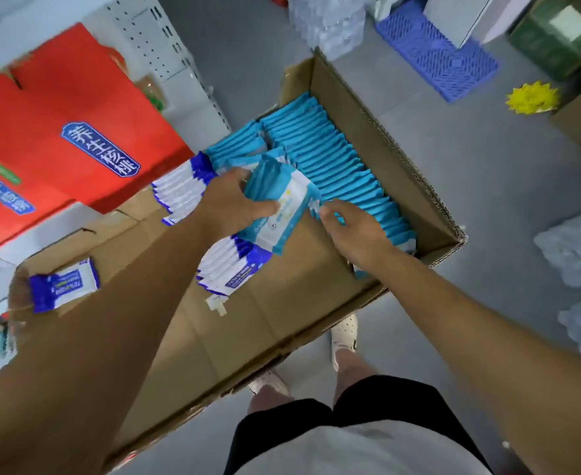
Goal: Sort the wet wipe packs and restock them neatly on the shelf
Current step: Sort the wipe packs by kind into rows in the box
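A large open cardboard box (378,108) holds a long row of light blue wet wipe packs (333,166) standing on edge. Beside them lies a row of white and dark blue packs (182,192). My left hand (234,204) grips a small stack of light blue packs (279,204) above the middle of the box. My right hand (354,228) reaches into the near end of the blue row, fingers pinching the top edge of a pack there. One white and dark blue pack (64,284) lies alone on the box flap at the left.
Red cartons (59,132) sit on a white shelf (152,39) at the left. A blue plastic crate (436,53), a yellow flower shape (532,97) and wrapped bottle packs (577,248) stand on the grey floor around the box. My feet are below the box.
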Available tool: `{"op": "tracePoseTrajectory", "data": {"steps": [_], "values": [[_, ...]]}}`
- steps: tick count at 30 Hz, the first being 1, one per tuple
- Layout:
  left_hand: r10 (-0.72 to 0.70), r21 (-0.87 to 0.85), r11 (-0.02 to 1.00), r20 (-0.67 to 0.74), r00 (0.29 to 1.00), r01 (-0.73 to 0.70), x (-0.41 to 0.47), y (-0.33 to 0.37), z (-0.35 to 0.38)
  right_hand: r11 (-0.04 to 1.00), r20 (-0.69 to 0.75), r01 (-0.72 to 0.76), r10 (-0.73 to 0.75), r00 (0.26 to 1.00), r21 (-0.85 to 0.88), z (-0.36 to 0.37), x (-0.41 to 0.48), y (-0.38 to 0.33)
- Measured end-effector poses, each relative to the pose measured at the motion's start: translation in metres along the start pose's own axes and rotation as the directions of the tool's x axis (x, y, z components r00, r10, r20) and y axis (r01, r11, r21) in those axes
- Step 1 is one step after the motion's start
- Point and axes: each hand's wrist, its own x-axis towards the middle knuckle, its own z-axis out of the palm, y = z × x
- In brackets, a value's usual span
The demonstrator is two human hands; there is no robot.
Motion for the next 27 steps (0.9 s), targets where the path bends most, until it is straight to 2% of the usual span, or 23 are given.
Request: {"op": "tracePoseTrajectory", "data": {"steps": [3,5,9,11,17,20,27], "values": [[0.078,0.282,0.956,0.034,0.996,-0.085,0.056,0.002,-0.001,0.947,0.011,0.053,-0.053,0.999,-0.317,0.005,0.023,0.023],[0.091,0.402,0.907,0.100,0.991,-0.124,0.088,-0.003,0.003,0.896,0.040,0.075,-0.064,0.997,-0.437,0.008,0.034,0.031],[0.042,0.484,0.861,0.233,0.972,-0.153,0.130,-0.019,0.011,0.855,0.051,0.091,-0.076,0.996,-0.510,0.012,0.047,0.044],[0.056,0.507,0.844,0.244,0.968,-0.177,0.139,-0.028,0.015,0.849,0.054,0.103,-0.088,0.995,-0.518,0.015,0.051,0.052],[0.151,0.404,0.896,0.107,0.983,-0.182,0.141,-0.048,0.020,0.846,0.048,0.125,-0.118,0.992,-0.518,0.015,0.053,0.058],[0.247,0.373,0.899,0.001,0.969,-0.230,0.128,-0.060,0.027,0.846,0.066,0.129,-0.111,0.992,-0.516,0.013,0.051,0.056],[0.310,0.353,0.907,-0.187,0.932,-0.231,0.077,-0.088,0.018,0.889,0.069,0.161,-0.145,0.987,-0.429,0.015,0.032,0.027]]}}
